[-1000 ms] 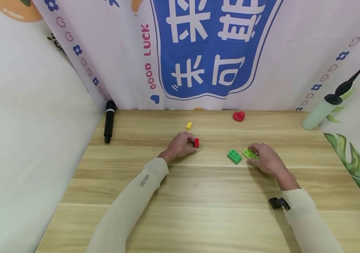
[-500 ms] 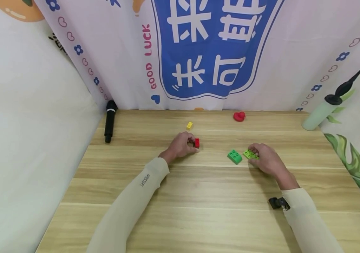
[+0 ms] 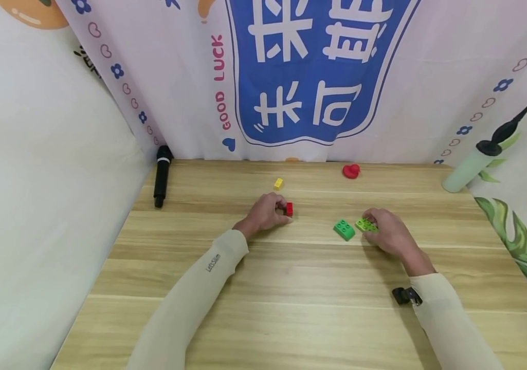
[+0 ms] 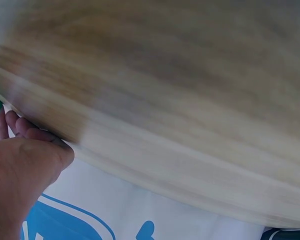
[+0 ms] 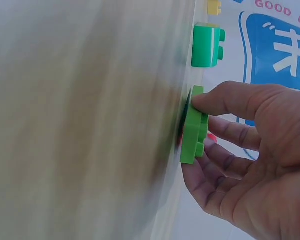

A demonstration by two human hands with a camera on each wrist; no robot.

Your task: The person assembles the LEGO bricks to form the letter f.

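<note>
In the head view, my left hand (image 3: 268, 211) is at a small red toy brick (image 3: 289, 209), thumb at its near end and fingers curled at its far side. The left wrist view shows the hand (image 4: 25, 165) from behind, and the red brick cannot be made out there. My right hand (image 3: 385, 231) pinches a lime green toy brick (image 5: 192, 130) between thumb and fingers, low at the tabletop. Just left of that brick lies a darker green toy brick (image 3: 344, 229) with a curved side, apart from it. Beyond the left hand is a small yellow brick (image 3: 278, 183).
A red rubber duck (image 3: 351, 171) sits near the table's back edge. At the back left lies a black microphone (image 3: 162, 177). A pale green pump-like bottle with a black top (image 3: 469, 167) stands at the back right. Printed cloth hangs behind the wooden table (image 3: 286, 308).
The head view has shifted slightly. Both hands and the bricks look almost unmoved, apart from a very slight motion of the right forearm.
</note>
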